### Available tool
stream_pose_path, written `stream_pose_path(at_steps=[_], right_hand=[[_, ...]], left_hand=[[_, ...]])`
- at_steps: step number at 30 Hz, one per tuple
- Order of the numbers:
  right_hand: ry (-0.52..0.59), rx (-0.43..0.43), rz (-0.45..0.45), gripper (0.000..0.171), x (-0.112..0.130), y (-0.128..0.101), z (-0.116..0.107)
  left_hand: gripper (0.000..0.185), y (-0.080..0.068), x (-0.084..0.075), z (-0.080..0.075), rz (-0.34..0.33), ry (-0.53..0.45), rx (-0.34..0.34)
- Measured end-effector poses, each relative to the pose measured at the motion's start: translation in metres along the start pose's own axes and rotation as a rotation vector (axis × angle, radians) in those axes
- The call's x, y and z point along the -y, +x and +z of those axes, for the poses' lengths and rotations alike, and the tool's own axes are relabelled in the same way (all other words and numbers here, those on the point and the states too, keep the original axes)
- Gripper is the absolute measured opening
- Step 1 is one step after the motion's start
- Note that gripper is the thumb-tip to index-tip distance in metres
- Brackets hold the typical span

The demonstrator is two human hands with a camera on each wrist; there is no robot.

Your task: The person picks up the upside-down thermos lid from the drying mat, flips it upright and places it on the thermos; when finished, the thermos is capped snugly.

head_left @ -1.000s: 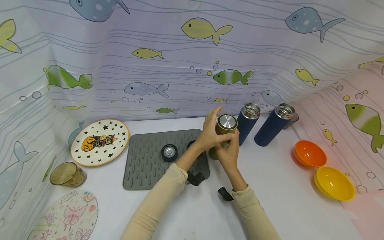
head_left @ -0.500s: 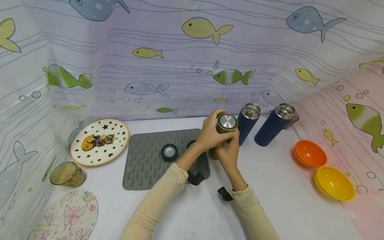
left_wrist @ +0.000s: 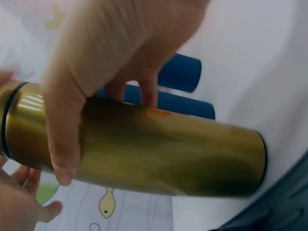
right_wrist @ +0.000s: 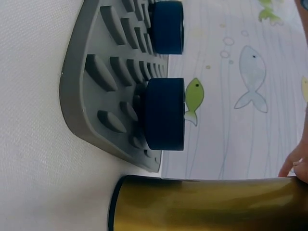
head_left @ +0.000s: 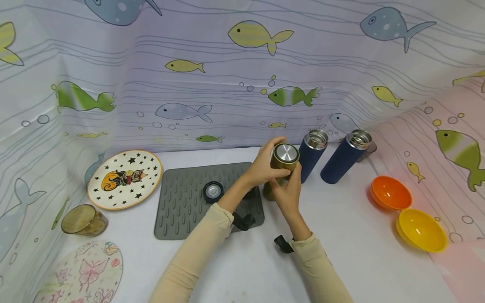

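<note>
A gold flask (head_left: 281, 170) with a silver-topped lid (head_left: 286, 153) stands on the white table just right of the grey mat (head_left: 189, 202). My left hand (head_left: 270, 163) grips the flask's upper part just below the lid. My right hand (head_left: 289, 187) holds the body lower down from the near side. In the left wrist view my fingers (left_wrist: 62, 144) wrap round the gold flask (left_wrist: 163, 154). The right wrist view shows the gold flask (right_wrist: 207, 204) base beside the grey mat (right_wrist: 96, 86).
Two open dark blue flasks (head_left: 312, 155) (head_left: 342, 158) stand just right of the gold one. A blue lid (head_left: 213, 192) lies on the mat; the right wrist view shows two blue lids (right_wrist: 164, 113) (right_wrist: 166, 26) there. Orange bowl (head_left: 391, 193), yellow bowl (head_left: 421, 230), star plate (head_left: 125, 179), butterfly plate (head_left: 81, 273) and tipped glass (head_left: 81, 219) ring the table.
My left index finger, raised a second ago, has curled down round the flask's top. The flask and right hand have barely moved.
</note>
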State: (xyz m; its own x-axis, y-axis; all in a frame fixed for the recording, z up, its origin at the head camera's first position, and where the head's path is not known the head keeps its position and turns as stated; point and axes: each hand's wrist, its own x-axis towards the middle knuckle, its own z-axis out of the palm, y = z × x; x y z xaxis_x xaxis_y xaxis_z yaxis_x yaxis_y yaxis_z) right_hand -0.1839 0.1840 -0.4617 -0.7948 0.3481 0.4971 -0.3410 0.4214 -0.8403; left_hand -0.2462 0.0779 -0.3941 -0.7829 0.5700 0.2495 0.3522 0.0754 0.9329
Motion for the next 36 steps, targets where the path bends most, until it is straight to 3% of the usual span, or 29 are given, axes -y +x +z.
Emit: stream_pose_path(at_steps=[4, 8, 11, 14, 17, 22, 28, 32, 36], right_hand=[[-0.005, -0.014, -0.011, 0.078, 0.004, 0.000, 0.006], [-0.014, 0.000, -0.031, 0.076, 0.004, -0.001, 0.010], [-0.006, 0.012, -0.034, 0.075, 0.005, -0.001, 0.012], [0.019, 0.004, -0.019, 0.072, 0.007, 0.003, 0.015], [0.048, 0.001, 0.002, 0.073, 0.008, 0.014, 0.021], [0.033, 0.007, 0.023, 0.077, 0.003, 0.046, 0.039], [-0.061, -0.007, 0.065, 0.078, -0.013, 0.079, 0.054], [-0.095, -0.012, 0.110, 0.081, -0.024, 0.085, 0.056], [-0.080, -0.004, 0.105, 0.081, -0.026, 0.085, 0.054]], left_hand=[[0.084, -0.003, -0.002, -0.003, -0.024, 0.098, -0.040], [0.076, -0.004, 0.000, -0.011, -0.032, 0.091, -0.034], [0.078, -0.006, 0.001, -0.019, -0.040, 0.100, -0.005], [0.084, -0.014, 0.001, -0.027, -0.064, 0.146, -0.017], [0.088, -0.036, 0.004, -0.043, -0.097, 0.187, -0.091], [0.082, -0.096, 0.024, -0.075, -0.163, 0.190, -0.244], [0.077, -0.159, 0.050, -0.097, -0.277, 0.237, -0.332], [0.078, -0.178, 0.061, -0.105, -0.342, 0.261, -0.349], [0.085, -0.179, 0.072, -0.108, -0.376, 0.328, -0.282]])
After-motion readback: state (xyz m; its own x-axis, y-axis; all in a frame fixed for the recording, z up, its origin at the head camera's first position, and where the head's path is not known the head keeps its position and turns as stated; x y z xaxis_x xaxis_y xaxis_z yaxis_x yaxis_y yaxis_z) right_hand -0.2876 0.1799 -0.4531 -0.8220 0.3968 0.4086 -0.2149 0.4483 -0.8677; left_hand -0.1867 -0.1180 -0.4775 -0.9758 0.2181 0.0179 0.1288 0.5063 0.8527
